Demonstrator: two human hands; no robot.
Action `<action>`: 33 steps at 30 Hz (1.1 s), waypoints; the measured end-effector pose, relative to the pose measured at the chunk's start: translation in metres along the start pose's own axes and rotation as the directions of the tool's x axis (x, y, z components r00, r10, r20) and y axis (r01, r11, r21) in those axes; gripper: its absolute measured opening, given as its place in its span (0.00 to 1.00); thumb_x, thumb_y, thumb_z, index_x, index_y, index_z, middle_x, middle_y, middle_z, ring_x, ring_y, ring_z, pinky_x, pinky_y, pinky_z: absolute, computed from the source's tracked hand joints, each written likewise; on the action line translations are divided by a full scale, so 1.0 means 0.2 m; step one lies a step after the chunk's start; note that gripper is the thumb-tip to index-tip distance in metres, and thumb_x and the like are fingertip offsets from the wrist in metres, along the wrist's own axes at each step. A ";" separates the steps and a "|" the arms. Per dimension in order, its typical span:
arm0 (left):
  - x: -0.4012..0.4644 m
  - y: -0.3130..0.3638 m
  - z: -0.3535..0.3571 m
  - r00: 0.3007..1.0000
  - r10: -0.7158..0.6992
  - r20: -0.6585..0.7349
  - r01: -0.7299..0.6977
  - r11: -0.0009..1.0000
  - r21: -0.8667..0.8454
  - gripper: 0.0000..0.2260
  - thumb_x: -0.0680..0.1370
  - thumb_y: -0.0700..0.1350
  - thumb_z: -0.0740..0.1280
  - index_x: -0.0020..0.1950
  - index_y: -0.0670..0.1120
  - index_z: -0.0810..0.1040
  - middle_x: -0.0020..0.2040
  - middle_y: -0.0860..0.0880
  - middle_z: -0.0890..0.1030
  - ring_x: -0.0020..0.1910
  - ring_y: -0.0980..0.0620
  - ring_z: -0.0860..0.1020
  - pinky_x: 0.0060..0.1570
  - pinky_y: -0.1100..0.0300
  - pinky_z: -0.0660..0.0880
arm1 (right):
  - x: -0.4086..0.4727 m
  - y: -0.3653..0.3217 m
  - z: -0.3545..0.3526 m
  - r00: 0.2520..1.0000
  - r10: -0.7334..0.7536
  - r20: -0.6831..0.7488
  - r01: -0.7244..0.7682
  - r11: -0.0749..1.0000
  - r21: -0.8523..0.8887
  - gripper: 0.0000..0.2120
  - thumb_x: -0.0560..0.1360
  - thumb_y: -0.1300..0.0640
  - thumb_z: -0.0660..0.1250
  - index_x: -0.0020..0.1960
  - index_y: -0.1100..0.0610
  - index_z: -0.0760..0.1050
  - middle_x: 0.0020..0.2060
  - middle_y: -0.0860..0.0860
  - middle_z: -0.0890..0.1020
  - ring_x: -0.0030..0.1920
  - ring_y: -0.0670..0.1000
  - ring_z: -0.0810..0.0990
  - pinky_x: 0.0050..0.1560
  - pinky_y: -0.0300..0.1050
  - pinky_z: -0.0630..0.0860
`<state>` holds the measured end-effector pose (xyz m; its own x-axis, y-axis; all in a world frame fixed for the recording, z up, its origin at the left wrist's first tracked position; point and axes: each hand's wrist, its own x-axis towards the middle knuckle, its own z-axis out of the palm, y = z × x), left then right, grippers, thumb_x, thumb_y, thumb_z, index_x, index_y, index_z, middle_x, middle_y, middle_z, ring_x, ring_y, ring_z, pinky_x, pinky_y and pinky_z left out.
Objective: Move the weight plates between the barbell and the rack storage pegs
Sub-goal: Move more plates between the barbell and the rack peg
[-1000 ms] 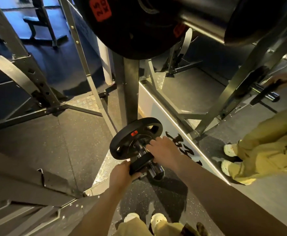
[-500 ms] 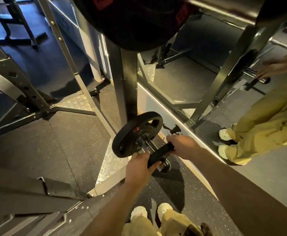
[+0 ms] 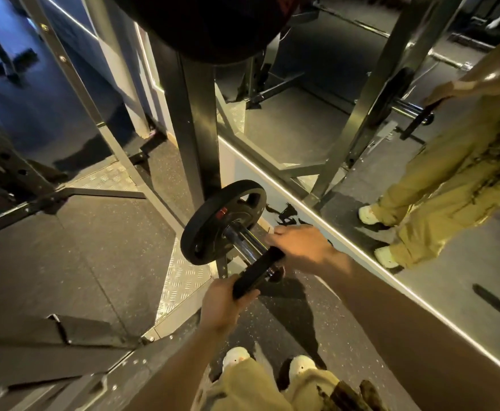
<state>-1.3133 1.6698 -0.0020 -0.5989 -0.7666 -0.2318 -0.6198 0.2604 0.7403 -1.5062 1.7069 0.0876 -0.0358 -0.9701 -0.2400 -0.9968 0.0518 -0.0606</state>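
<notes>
While both hands, left [image 3: 223,304] and right [image 3: 299,247], pinch the small plate [image 3: 256,275] at the peg's [image 3: 247,246] tip, it should come straight off along the peg, clear of the big plate [image 3: 213,229].

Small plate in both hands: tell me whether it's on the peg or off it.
Off, or nearly: the small plate, held by the left hand and right hand, sits at the peg's tip. Whether it has cleared cannot be told.
</notes>
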 end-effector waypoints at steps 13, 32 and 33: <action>0.00 0.11 0.04 0.996 -0.036 -0.079 0.057 0.957 0.284 0.21 0.73 0.65 0.64 0.56 0.50 0.77 0.44 0.52 0.80 0.42 0.53 0.79 0.47 0.59 0.78 | 0.02 0.09 -0.08 0.983 -0.048 0.178 0.049 0.999 0.000 0.08 0.77 0.56 0.64 0.56 0.53 0.74 0.47 0.50 0.80 0.48 0.51 0.80 0.44 0.40 0.69; -0.18 0.56 0.11 0.989 0.146 0.020 -0.147 0.972 0.181 0.16 0.76 0.58 0.64 0.60 0.53 0.74 0.49 0.58 0.75 0.47 0.61 0.73 0.45 0.74 0.67 | -0.57 0.47 -0.19 0.987 0.061 0.148 -0.110 0.932 0.346 0.15 0.71 0.43 0.70 0.56 0.45 0.76 0.47 0.43 0.79 0.49 0.43 0.77 0.52 0.42 0.75; -0.19 0.63 0.08 0.982 0.183 -0.047 -0.171 0.966 0.195 0.16 0.76 0.59 0.64 0.59 0.52 0.74 0.49 0.57 0.75 0.48 0.60 0.74 0.47 0.71 0.70 | -0.59 0.48 -0.25 0.996 0.066 0.065 -0.086 0.912 0.401 0.15 0.69 0.41 0.71 0.54 0.43 0.77 0.46 0.41 0.79 0.48 0.43 0.77 0.52 0.45 0.76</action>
<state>-1.3768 1.7407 0.0898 -0.6777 -0.7328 -0.0618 -0.5949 0.4969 0.6318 -1.6016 1.8142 0.1582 -0.0968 -0.9472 -0.3055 -0.8774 0.2261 -0.4231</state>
